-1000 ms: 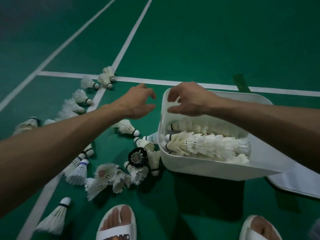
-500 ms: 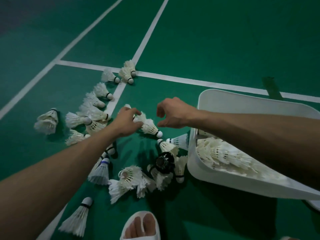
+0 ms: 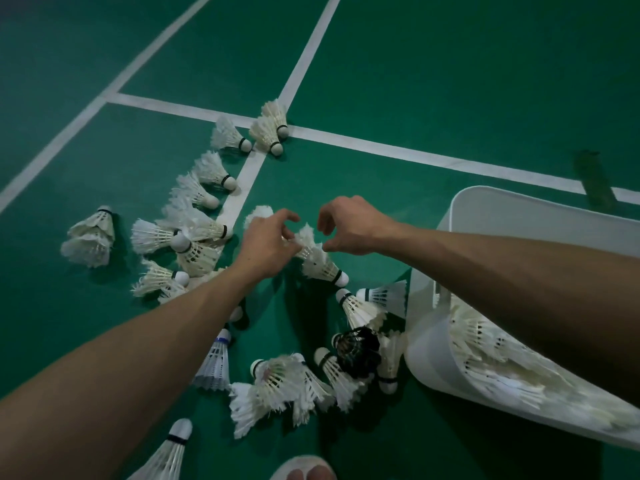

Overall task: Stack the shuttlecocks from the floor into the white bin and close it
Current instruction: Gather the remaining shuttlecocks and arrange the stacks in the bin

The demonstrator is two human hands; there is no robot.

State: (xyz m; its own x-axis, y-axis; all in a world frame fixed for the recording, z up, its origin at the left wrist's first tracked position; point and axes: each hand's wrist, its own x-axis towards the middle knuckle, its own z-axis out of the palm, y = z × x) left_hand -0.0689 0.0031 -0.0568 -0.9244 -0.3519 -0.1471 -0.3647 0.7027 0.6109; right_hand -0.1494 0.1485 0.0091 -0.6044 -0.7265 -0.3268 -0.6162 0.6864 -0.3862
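1. Nearest, a sandalled foot (image 3: 304, 467) stands by a heap of loose shuttles (image 3: 277, 382) on the floor (image 3: 450, 81). A black one (image 3: 358, 346) lies among them.
2. At right the bin (image 3: 426, 348) lies tilted with its mouth toward the heap. It is part filled with stacked shuttles (image 3: 485, 344) and not yet closed.
3. The shuttle (image 3: 320, 263) being picked lies on the floor between the two hands, cork toward the bin and skirt toward the fingers.
4. Doing it well probably means a light hold low on the feathers or at the cork, since the skirt crushes easily. It then goes cork-first into the next skirt, so the stack stays straight before it reaches the bin.
5. Left hand (image 3: 268, 244): the grip is narrow, fingertips seemingly pinching the skirt's edge. White feathers (image 3: 258, 213) show behind the knuckles; I cannot tell whether the hand holds them.
6. Right hand (image 3: 353, 226): the grip is a loose half-open curve holding nothing, thumb just beside the feathers.
7. Farthest, more shuttles (image 3: 270, 129) wait at the line crossing, so much remains.
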